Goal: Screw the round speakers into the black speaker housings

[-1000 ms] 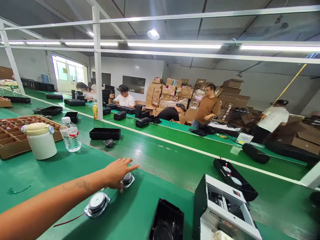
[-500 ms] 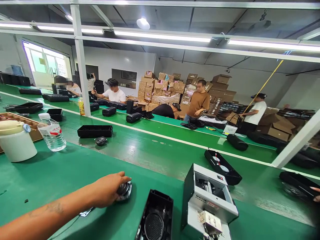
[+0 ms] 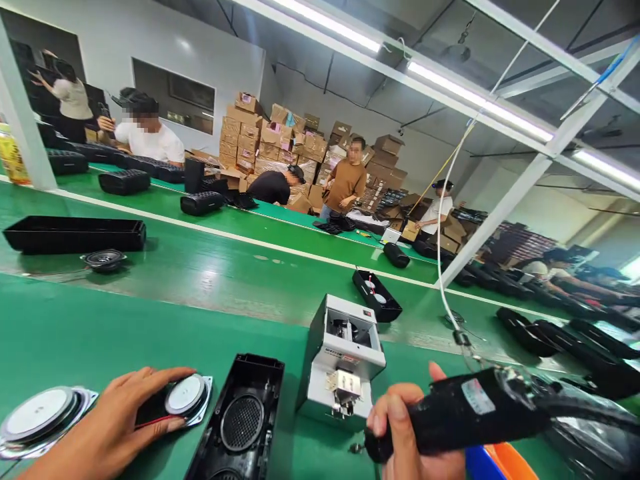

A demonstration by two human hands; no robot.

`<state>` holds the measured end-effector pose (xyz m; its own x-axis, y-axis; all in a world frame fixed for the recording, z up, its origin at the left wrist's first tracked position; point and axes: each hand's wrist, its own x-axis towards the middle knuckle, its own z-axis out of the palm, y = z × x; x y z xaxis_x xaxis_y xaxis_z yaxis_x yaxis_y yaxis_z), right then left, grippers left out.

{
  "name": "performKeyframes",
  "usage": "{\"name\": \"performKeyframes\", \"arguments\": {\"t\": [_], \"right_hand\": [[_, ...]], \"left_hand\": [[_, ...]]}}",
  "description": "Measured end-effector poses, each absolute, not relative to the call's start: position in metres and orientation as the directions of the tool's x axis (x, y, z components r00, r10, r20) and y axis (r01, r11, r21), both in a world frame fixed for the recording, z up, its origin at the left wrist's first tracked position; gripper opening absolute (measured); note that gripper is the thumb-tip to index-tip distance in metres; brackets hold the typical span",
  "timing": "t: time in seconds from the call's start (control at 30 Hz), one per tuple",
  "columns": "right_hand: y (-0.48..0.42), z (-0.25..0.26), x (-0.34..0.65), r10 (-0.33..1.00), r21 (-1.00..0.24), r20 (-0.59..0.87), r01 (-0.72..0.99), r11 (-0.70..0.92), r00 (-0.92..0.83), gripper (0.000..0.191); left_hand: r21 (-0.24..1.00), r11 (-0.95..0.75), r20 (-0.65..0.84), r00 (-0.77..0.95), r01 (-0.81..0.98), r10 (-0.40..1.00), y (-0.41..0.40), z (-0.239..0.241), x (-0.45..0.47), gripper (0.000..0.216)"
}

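Observation:
My left hand [image 3: 135,407] has its thumb and fingers around a small speaker driver [image 3: 186,396], whose pale round magnet faces up. A red wire shows by the thumb. A larger speaker driver [image 3: 43,415] lies left of this hand, magnet side up. Between my hands sits an open black speaker housing [image 3: 265,380] with round mesh grilles inside. My right hand [image 3: 413,430] is wrapped around a black electric screwdriver [image 3: 455,417], held nearly level with its tip to the left. A blue and an orange bin [image 3: 510,460] are partly hidden below it.
A grey screw feeder [image 3: 350,360] stands beyond the housing. Across the green bench lie a long black housing [image 3: 75,235], another speaker driver [image 3: 104,260] and a housing with drivers [image 3: 377,295]. A white cord [image 3: 440,247] hangs at the right. Several people work farther back.
The view has swung right and tilted. My right hand has come into view with the electric screwdriver. The driver in my left hand now shows its pale magnet, left of the housing.

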<state>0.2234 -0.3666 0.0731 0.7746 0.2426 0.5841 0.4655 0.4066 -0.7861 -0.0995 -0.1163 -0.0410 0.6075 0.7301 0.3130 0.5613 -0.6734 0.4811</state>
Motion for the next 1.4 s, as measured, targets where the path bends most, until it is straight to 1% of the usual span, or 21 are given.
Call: {"name": "performKeyframes", "arguments": {"t": [0.07, 0.17, 0.23, 0.3, 0.4, 0.47, 0.53, 0.57, 0.6, 0.67, 0.77, 0.83, 0.9, 0.93, 0.97, 1.03, 1.1, 1.13, 1.27, 1.4], "right_hand": [[-0.355, 0.089, 0.227, 0.208, -0.74, 0.623, 0.481, 0.47, 0.754, 0.071], [-0.342, 0.108, 0.225, 0.155, -0.685, 0.649, 0.482, 0.546, 0.745, 0.07], [-0.338, 0.109, 0.222, 0.172, -0.667, 0.679, 0.503, 0.549, 0.713, 0.07], [-0.336, 0.102, 0.221, 0.212, -0.661, 0.714, 0.543, 0.518, 0.667, 0.065], [-0.335, 0.09, 0.221, 0.299, -0.691, 0.712, 0.562, 0.455, 0.635, 0.05], [-0.334, 0.085, 0.221, 0.341, -0.735, 0.672, 0.536, 0.415, 0.657, 0.043], [-0.334, 0.084, 0.219, 0.343, -0.768, 0.635, 0.516, 0.379, 0.692, 0.045], [-0.335, 0.084, 0.218, 0.346, -0.79, 0.608, 0.5, 0.356, 0.715, 0.048], [-0.336, 0.084, 0.216, 0.356, -0.815, 0.574, 0.476, 0.33, 0.738, 0.051], [-0.339, 0.085, 0.21, 0.412, -0.867, 0.496, 0.408, 0.287, 0.764, 0.062], [-0.342, 0.093, 0.192, 0.492, -0.931, 0.361, 0.272, 0.244, 0.792, 0.077], [-0.34, 0.103, 0.177, 0.503, -0.938, 0.325, 0.205, 0.278, 0.801, 0.075], [-0.331, 0.115, 0.164, 0.494, -0.908, 0.351, 0.16, 0.387, 0.795, 0.067], [-0.325, 0.119, 0.159, 0.483, -0.878, 0.382, 0.146, 0.455, 0.788, 0.064], [-0.317, 0.122, 0.156, 0.472, -0.843, 0.421, 0.143, 0.518, 0.775, 0.063], [-0.3, 0.123, 0.155, 0.451, -0.776, 0.513, 0.17, 0.608, 0.73, 0.063], [-0.283, 0.118, 0.156, 0.456, -0.743, 0.581, 0.209, 0.636, 0.674, 0.063], [-0.276, 0.115, 0.157, 0.474, -0.744, 0.591, 0.213, 0.634, 0.652, 0.063], [-0.259, 0.103, 0.157, 0.557, -0.8, 0.533, 0.164, 0.578, 0.636, 0.058], [-0.252, 0.091, 0.153, 0.574, -0.829, 0.484, 0.135, 0.543, 0.66, 0.056]], "left_hand": [[0.528, -0.657, 0.364, 0.555, 0.539, 0.748, -0.119, -0.04, -0.096, 0.057], [0.651, -0.557, 0.318, 0.48, 0.517, 0.817, -0.123, -0.023, -0.091, 0.06], [0.685, -0.538, 0.301, 0.482, 0.491, 0.823, -0.129, -0.011, -0.088, 0.059], [0.699, -0.555, 0.308, 0.51, 0.451, 0.803, -0.139, -0.002, -0.083, 0.055], [0.686, -0.628, 0.364, 0.574, 0.367, 0.733, -0.164, 0.004, -0.071, 0.045], [0.64, -0.702, 0.43, 0.613, 0.311, 0.663, -0.182, 0.01, -0.061, 0.042], [0.583, -0.771, 0.485, 0.651, 0.257, 0.584, -0.196, 0.019, -0.051, 0.049], [0.561, -0.793, 0.488, 0.678, 0.238, 0.549, -0.2, 0.024, -0.046, 0.054], [0.544, -0.808, 0.471, 0.715, 0.226, 0.517, -0.203, 0.03, -0.043, 0.06], [0.536, -0.812, 0.381, 0.793, 0.231, 0.476, -0.205, 0.044, -0.038, 0.066], [0.562, -0.76, 0.179, 0.849, 0.327, 0.498, -0.205, 0.064, -0.034, 0.057], [0.572, -0.718, 0.053, 0.856, 0.396, 0.514, -0.205, 0.074, -0.03, 0.053], [0.566, -0.692, -0.049, 0.856, 0.448, 0.515, -0.205, 0.078, -0.024, 0.058], [0.559, -0.687, -0.074, 0.853, 0.464, 0.516, -0.205, 0.078, -0.02, 0.062], [0.551, -0.686, -0.076, 0.848, 0.475, 0.525, -0.204, 0.076, -0.017, 0.065], [0.542, -0.699, -0.032, 0.843, 0.466, 0.537, -0.202, 0.07, -0.01, 0.066], [0.538, -0.701, -0.013, 0.836, 0.468, 0.549, -0.199, 0.068, -0.004, 0.061], [0.54, -0.691, -0.034, 0.832, 0.481, 0.553, -0.198, 0.069, -0.003, 0.059], [0.559, -0.631, -0.153, 0.814, 0.539, 0.56, -0.193, 0.079, 0.0, 0.06], [0.547, -0.646, -0.145, 0.821, 0.532, 0.553, -0.19, 0.071, -0.004, 0.071]]}}
